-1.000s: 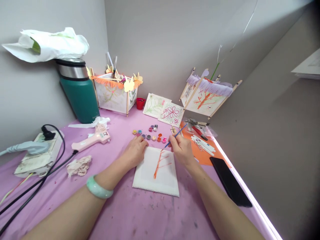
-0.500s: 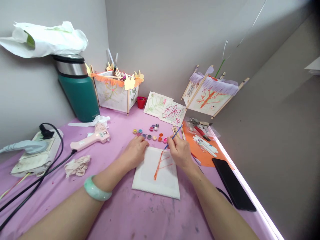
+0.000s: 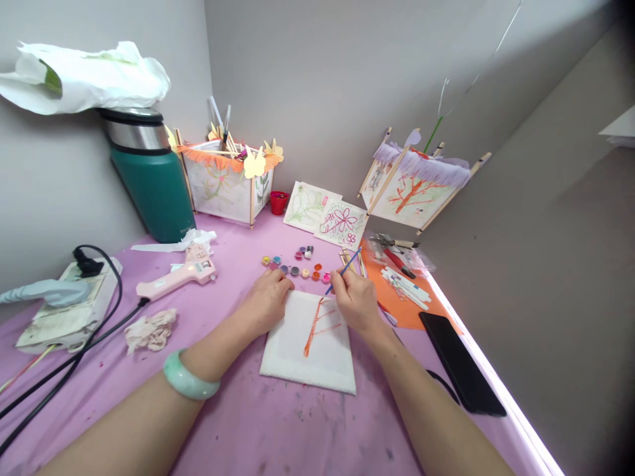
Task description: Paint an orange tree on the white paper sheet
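Bare tablecloth point(image 3: 297, 430) on my near side of the canvas point(image 3: 292, 350): open passage. Paint pots point(image 3: 297, 270) crowd just beyond it. Glue gun point(image 3: 176, 276) obstructs left; phone point(image 3: 461, 370) and pens point(image 3: 404, 283) obstruct right.

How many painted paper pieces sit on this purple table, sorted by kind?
Fringed paper lanterns: 2 (orange-fringed, purple-fringed)
Loose painted paper squares by the wall: 2 (green, pink-flowered)
White paper square with orange tree, at the thin blue paintbrush: 1
Total: 5
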Tool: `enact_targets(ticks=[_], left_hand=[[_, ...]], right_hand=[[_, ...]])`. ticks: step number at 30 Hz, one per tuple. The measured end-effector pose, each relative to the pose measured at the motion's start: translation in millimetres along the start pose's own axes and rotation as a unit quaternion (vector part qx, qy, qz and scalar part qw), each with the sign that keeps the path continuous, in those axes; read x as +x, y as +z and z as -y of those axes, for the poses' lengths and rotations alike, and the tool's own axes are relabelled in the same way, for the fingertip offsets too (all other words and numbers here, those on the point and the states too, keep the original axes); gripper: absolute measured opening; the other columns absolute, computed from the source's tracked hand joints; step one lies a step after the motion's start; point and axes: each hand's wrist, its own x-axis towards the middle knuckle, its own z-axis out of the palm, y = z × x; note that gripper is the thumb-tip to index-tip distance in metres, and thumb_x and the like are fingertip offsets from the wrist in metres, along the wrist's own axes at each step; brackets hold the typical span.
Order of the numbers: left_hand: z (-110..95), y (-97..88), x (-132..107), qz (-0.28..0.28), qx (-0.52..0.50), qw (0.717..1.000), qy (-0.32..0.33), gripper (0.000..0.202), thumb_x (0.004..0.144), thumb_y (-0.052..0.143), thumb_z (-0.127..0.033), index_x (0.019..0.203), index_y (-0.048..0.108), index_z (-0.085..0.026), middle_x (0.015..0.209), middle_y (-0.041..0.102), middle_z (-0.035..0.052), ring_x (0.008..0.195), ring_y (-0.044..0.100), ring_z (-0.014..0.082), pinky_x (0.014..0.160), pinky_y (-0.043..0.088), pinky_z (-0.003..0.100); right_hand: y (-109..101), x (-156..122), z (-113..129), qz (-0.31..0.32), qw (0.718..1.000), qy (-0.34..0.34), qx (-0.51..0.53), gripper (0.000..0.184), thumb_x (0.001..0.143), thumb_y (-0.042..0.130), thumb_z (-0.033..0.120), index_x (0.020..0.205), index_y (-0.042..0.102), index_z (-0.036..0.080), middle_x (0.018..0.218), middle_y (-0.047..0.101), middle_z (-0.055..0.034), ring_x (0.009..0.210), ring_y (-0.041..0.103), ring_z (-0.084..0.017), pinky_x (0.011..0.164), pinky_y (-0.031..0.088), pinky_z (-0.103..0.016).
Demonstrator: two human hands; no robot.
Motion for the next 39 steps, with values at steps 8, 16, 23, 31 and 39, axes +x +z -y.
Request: enact_targets(ticks=[8, 16, 23, 31, 39], left_hand=[[1.1, 0.9, 0.5, -0.009, 0.006, 1.0, 0.006, 0.028, 0.086, 0.04, -0.011, 0.095, 0.065, -0.017, 0.097, 0.057, 0.0093, 0.096, 0.052, 0.0214, 0.088, 0.045, 0.037], [1.5, 1.5, 0.3, -0.007, 0.007, 1.0, 0.003, 0.029, 0.087, 0.039, -0.012, 0.097, 0.065, -0.016, 0.098, 0.056, 0.0105, 0.097, 0.052, 0.0219, 0.089, 0.045, 0.037], [-0.1, -0.6, -0.5, -0.004, 0.001, 1.0, 0.0, 0.028, 0.087, 0.039, -0.012, 0.096, 0.065, -0.016, 0.098, 0.057, 0.0105, 0.097, 0.052, 0.0219, 0.088, 0.045, 0.037], [-0.7, -0.4, 0.7, 0.002, 0.004, 1.0, -0.005, 0.028, 0.087, 0.039, -0.011, 0.097, 0.065, -0.014, 0.099, 0.056, 0.011, 0.097, 0.051, 0.0222, 0.09, 0.044, 0.037], [0.2, 0.5, -0.2, 0.003, 0.007, 1.0, -0.003, 0.028, 0.087, 0.04, -0.011, 0.097, 0.065, -0.014, 0.099, 0.056, 0.011, 0.097, 0.051, 0.0222, 0.09, 0.044, 0.037]], right_hand=[[0.6, -0.4, -0.3, 0.003, 1.0, 0.003, -0.012, 0.035, 0.093, 0.042, 0.034, 0.061, 0.051, 0.021, 0.059, 0.062, -0.0013, 0.055, 0.058, -0.014, 0.056, 0.034, -0.026], [2.0, -0.4, -2.1, -0.008, 1.0, 0.003, 0.002, 0.033, 0.093, 0.042, 0.033, 0.063, 0.051, 0.021, 0.064, 0.065, -0.003, 0.058, 0.059, -0.015, 0.057, 0.036, -0.026], [-2.2, -0.9, 1.6, -0.014, 1.0, 0.0, 0.016, 0.033, 0.094, 0.041, 0.034, 0.065, 0.051, 0.021, 0.064, 0.063, -0.0023, 0.058, 0.057, -0.015, 0.057, 0.036, -0.026], [-1.4, -1.4, 5.0, -0.015, 0.999, -0.028, -0.012, 0.034, 0.093, 0.043, 0.031, 0.06, 0.048, 0.021, 0.058, 0.058, -0.0003, 0.051, 0.05, -0.012, 0.053, 0.03, -0.026], [-0.2, -0.6, 5.5, -0.02, 1.0, -0.015, -0.001, 0.033, 0.092, 0.045, 0.031, 0.06, 0.046, 0.02, 0.056, 0.054, 0.001, 0.051, 0.05, -0.011, 0.053, 0.029, -0.025]])
